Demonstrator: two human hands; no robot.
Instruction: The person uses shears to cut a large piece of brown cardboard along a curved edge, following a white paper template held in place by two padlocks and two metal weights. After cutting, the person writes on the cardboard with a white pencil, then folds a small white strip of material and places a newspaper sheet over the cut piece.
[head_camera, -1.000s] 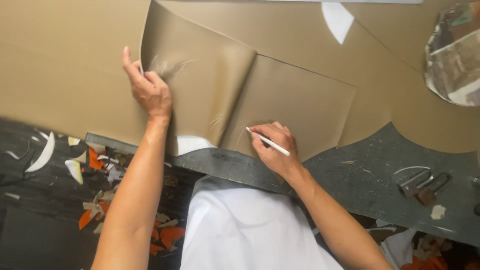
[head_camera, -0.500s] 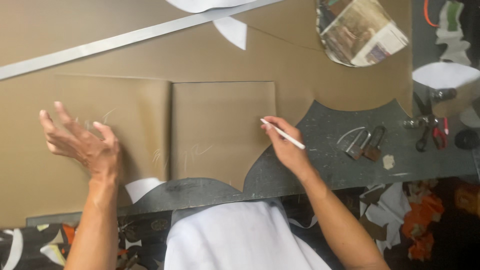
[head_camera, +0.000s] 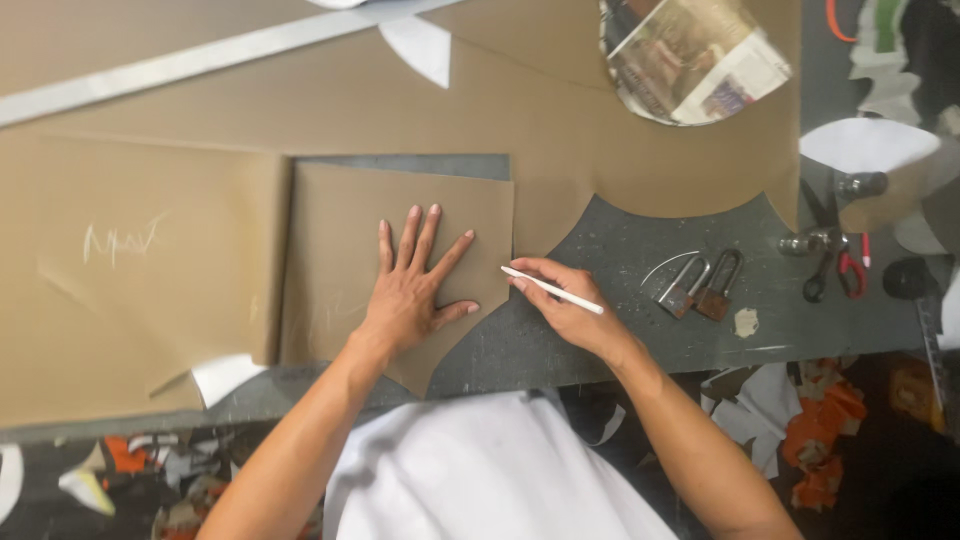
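1. The left hand (head_camera: 408, 290) has come across from the far left of the sheet since half a second ago, and the folded flap it was near then now lies opened out to the left.
2. That hand lies flat, palm down, fingers spread wide and pointing away from the person, pressing on the cut brown piece (head_camera: 400, 260). It grips nothing.
3. The brown piece sits on the grey table (head_camera: 640, 300) right in front of the person, its right edge straight and its lower edge tapering to a point near the table's front.
4. The right hand (head_camera: 570, 310) is closed around a white marking stick (head_camera: 552, 290), held like a pen, its tip just at the right edge of the brown piece.
5. To the left lies the opened flap (head_camera: 140, 290), with white chalk scribbles on it.
6. A long metal ruler (head_camera: 200, 60) runs slantwise across the big brown sheet (head_camera: 560, 130) at the top.
7. Right of the hands, two padlocks (head_camera: 700, 288) rest on the table; further right, red-handled scissors (head_camera: 835, 265).
8. Up top, a rounded stack of printed paper (head_camera: 695, 60).
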